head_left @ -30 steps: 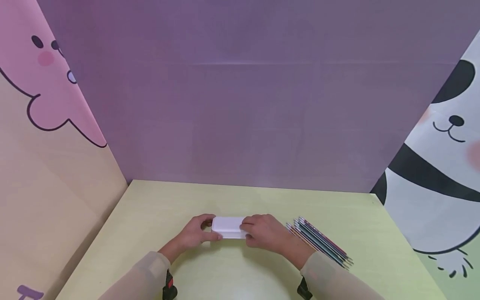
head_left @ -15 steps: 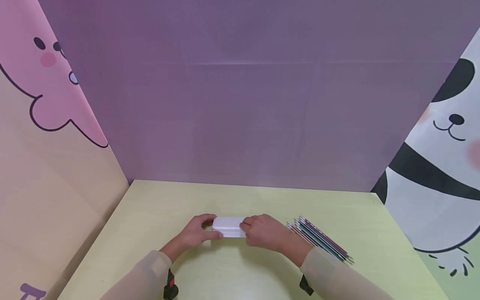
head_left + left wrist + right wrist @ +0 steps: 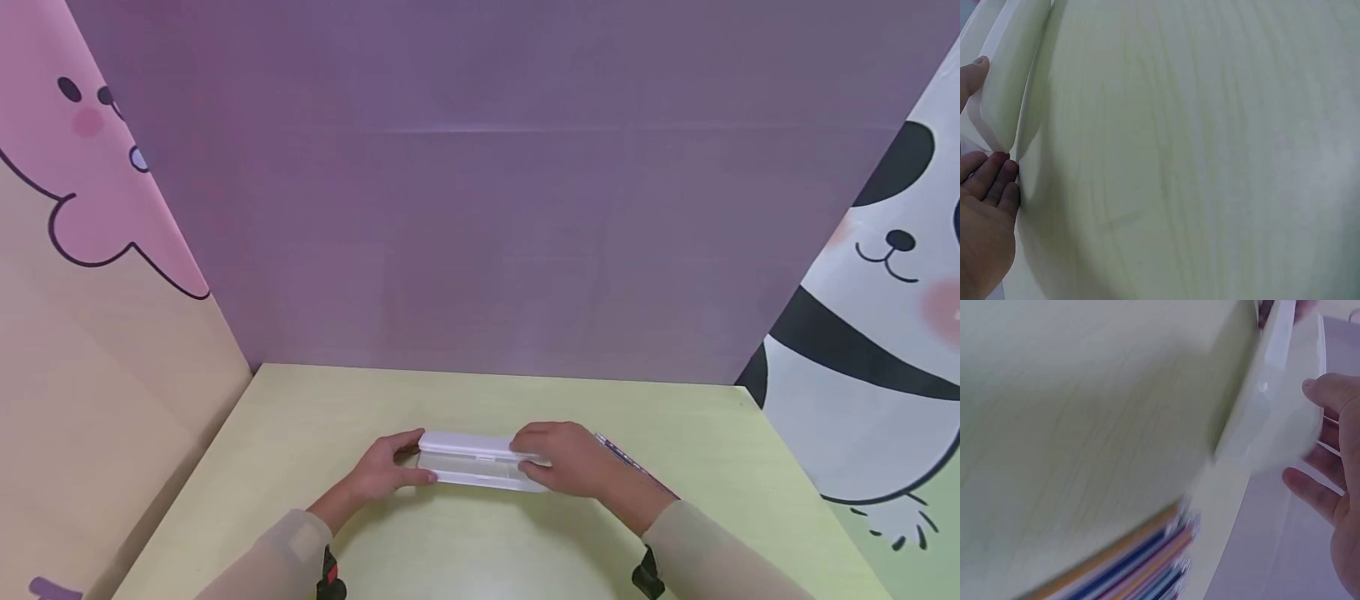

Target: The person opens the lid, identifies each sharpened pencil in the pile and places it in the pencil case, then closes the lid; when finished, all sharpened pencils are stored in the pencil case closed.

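A long white case [image 3: 476, 481] lies crosswise on the table, its lid tilted up at the back and its hollow inside showing. My left hand [image 3: 375, 468] grips the left end, thumb at the front and fingers behind; the left wrist view has this hand [image 3: 988, 228] at the end of the case [image 3: 1013, 81]. At the right end, my right hand [image 3: 573, 460] holds the case between thumb and fingers. In the right wrist view its thumb lies on the white surface [image 3: 1279, 419], with the fingers of the hand [image 3: 1347, 456] spread behind.
A bundle of pencils [image 3: 1119, 565] in several colours lies beside the case; in the head view my right forearm hides most of it, leaving one pencil [image 3: 637, 467] in sight. The pale table [image 3: 465, 550] meets a purple wall [image 3: 480, 250] at the back.
The case has gone from closed to partly open, its inside now showing. My right hand has moved to the right along it, and the right forearm now covers most of the pencils.
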Motion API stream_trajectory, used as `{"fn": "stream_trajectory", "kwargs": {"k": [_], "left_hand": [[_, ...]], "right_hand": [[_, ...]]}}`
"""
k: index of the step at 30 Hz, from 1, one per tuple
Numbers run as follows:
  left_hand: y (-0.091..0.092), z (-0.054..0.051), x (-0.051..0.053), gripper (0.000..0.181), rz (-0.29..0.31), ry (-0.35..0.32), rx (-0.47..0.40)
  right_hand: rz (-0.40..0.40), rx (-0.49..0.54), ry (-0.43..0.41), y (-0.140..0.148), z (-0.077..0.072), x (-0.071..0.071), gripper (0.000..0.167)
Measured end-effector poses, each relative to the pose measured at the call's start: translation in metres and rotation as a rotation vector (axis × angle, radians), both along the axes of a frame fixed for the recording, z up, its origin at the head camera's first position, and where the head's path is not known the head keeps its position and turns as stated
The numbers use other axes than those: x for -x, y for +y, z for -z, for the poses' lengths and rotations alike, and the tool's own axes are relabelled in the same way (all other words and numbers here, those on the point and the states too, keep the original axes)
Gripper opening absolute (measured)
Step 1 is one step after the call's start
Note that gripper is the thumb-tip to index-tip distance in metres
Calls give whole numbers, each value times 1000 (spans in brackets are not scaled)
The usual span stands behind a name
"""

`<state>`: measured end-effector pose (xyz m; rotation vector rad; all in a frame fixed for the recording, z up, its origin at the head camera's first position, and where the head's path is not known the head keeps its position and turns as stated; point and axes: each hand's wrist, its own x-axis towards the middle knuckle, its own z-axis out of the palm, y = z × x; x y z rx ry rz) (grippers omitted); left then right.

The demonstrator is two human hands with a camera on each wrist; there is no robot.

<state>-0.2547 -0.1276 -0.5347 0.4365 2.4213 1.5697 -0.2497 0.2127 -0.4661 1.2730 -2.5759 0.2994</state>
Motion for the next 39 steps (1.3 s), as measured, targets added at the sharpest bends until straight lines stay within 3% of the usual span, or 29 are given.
{"fn": "stream_trajectory", "kwargs": {"k": [7,12,16,24,31,39], "left_hand": [[-3,2,-1,87,-24,12,-28],[-3,5,0,86,-23,14,-55],[-3,6,-1,83,-24,23,-60],[-3,5,0,84,-22,99,52],[-1,8,1,92,-31,137,164],[1,6,4,91,44,194,205]], "right_hand": [[148,130,-222,36,6,0,18],[166,301,-365,43,13,-1,13],[201,411,-422,41,17,2,8],[352,565,-475,39,18,19,7],[409,721,-677,38,23,37,19],[457,791,-780,33,22,51,24]]}}
